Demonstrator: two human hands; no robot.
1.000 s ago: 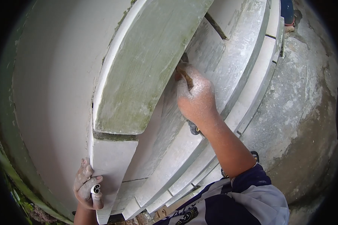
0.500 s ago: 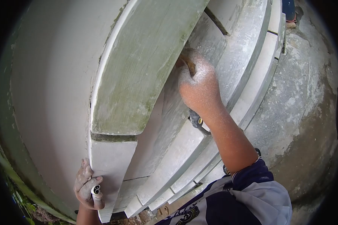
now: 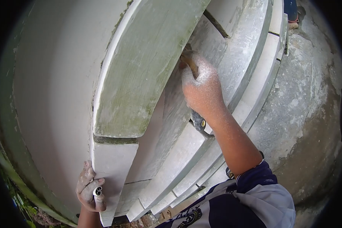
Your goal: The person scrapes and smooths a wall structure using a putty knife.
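My right hand (image 3: 202,81), coated in white dust, is closed around a scraper (image 3: 197,121). The black handle end, with a yellow-rimmed hole, sticks out below my palm. A brownish part shows between thumb and fingers, and the tip is hidden in the gap beside the greenish-grey curved slab (image 3: 136,72). At lower left my left hand (image 3: 90,190), dusty and with a ring on one finger, grips the edge of the white ledge (image 3: 112,161) with bent fingers. A dark joint separates this ledge from the slab.
Curved white steps (image 3: 250,53) run down the right of the slab to a stained concrete floor (image 3: 292,98). A smooth pale wall (image 3: 53,95) curves on the left. A blue container (image 3: 291,9) stands at top right. Plants (image 3: 22,207) grow at lower left.
My right hand and the scraper have shifted very slightly along the gap. My left hand keeps its hold on the ledge. The whole view has moved a little.
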